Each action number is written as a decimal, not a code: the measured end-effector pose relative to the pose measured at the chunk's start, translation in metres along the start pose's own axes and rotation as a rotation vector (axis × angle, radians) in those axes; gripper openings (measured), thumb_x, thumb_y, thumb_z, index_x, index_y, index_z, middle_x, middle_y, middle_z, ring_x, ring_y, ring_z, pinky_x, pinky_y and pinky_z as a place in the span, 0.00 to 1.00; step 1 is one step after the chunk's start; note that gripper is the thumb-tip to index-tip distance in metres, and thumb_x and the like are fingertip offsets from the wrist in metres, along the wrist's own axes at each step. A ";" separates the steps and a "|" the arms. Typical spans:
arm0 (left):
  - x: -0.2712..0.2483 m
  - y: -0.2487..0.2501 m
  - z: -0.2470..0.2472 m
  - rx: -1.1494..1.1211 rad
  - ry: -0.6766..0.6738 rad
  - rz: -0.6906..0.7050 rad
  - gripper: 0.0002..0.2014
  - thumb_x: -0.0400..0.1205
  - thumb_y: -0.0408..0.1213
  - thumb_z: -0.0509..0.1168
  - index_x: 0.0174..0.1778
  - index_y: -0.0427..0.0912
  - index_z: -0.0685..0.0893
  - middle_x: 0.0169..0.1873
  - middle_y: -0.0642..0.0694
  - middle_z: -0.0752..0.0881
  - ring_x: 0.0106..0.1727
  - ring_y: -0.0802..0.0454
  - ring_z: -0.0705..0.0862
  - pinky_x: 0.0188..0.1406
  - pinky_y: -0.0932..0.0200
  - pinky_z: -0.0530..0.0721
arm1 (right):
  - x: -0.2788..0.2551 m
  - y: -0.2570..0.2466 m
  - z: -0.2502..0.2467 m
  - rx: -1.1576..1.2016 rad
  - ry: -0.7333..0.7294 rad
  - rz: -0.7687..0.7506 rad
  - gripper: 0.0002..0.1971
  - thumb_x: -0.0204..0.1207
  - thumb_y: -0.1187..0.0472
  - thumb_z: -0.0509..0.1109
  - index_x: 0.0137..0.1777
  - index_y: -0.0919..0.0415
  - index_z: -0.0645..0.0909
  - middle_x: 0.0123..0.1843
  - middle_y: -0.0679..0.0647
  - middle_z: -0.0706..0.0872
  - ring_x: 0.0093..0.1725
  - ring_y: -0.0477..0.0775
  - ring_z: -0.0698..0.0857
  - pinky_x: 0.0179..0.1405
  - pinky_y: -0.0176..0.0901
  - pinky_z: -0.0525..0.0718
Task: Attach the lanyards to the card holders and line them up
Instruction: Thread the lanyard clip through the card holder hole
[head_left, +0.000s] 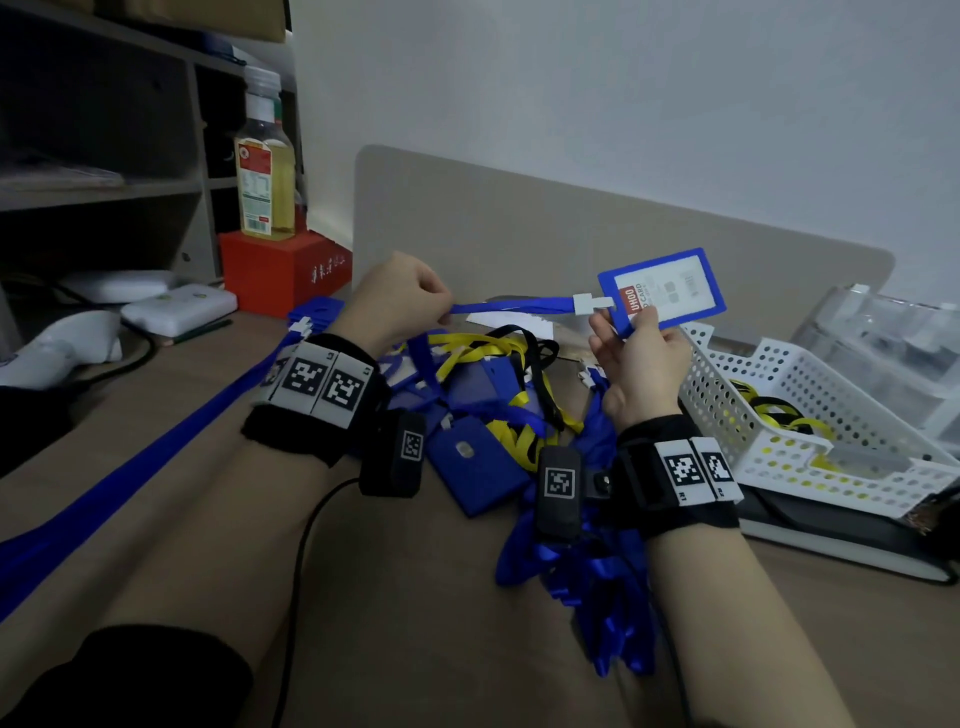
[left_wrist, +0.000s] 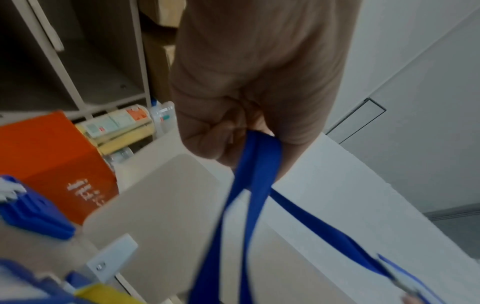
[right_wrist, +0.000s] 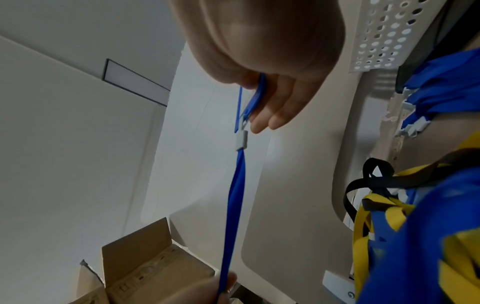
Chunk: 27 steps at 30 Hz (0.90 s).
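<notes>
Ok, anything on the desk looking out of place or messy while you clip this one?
Yes: the loose lanyards lie in a tangled heap of blue, yellow and black straps over the spare card holders, not lined up. The held card holder and its blue lanyard look fine.

Both bare forearms wear black wrist straps (head_left: 311, 415) carrying white blocks printed with black square codes, a small black camera unit (head_left: 560, 493) beside each; a black sleeve (head_left: 130, 675) covers the left upper arm.

Office desk: beige rounded-corner desk partition panel (head_left: 597, 228), grey open shelving unit (head_left: 104, 156), white perforated plastic tray (head_left: 810, 467)
</notes>
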<state>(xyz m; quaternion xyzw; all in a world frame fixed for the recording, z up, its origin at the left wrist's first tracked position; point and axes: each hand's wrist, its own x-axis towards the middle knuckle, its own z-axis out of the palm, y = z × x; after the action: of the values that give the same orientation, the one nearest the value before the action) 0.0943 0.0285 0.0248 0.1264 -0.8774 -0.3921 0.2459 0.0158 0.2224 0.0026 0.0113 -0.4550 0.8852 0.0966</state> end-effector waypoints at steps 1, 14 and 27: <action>0.002 -0.005 -0.003 -0.007 0.028 -0.013 0.10 0.80 0.35 0.66 0.34 0.43 0.88 0.39 0.42 0.90 0.48 0.45 0.87 0.53 0.46 0.85 | 0.001 0.000 -0.001 0.012 0.013 0.002 0.06 0.85 0.63 0.58 0.45 0.59 0.70 0.52 0.64 0.87 0.36 0.51 0.91 0.27 0.36 0.84; 0.003 -0.001 0.011 0.096 -0.186 0.015 0.12 0.83 0.41 0.66 0.60 0.42 0.84 0.55 0.47 0.85 0.54 0.52 0.82 0.52 0.59 0.77 | -0.005 0.001 0.004 0.027 -0.135 0.112 0.09 0.87 0.61 0.56 0.63 0.59 0.72 0.47 0.58 0.88 0.37 0.52 0.91 0.35 0.44 0.89; -0.017 0.024 0.037 -0.522 -0.473 0.062 0.17 0.88 0.40 0.57 0.36 0.37 0.82 0.21 0.50 0.73 0.20 0.56 0.71 0.24 0.64 0.76 | -0.011 -0.004 0.013 -0.008 -0.271 0.118 0.14 0.87 0.61 0.56 0.68 0.67 0.70 0.47 0.59 0.87 0.37 0.52 0.91 0.43 0.44 0.90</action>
<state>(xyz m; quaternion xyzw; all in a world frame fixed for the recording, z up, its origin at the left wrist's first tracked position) 0.0883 0.0745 0.0157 -0.0617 -0.7838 -0.6137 0.0718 0.0264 0.2122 0.0125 0.1034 -0.4672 0.8779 -0.0177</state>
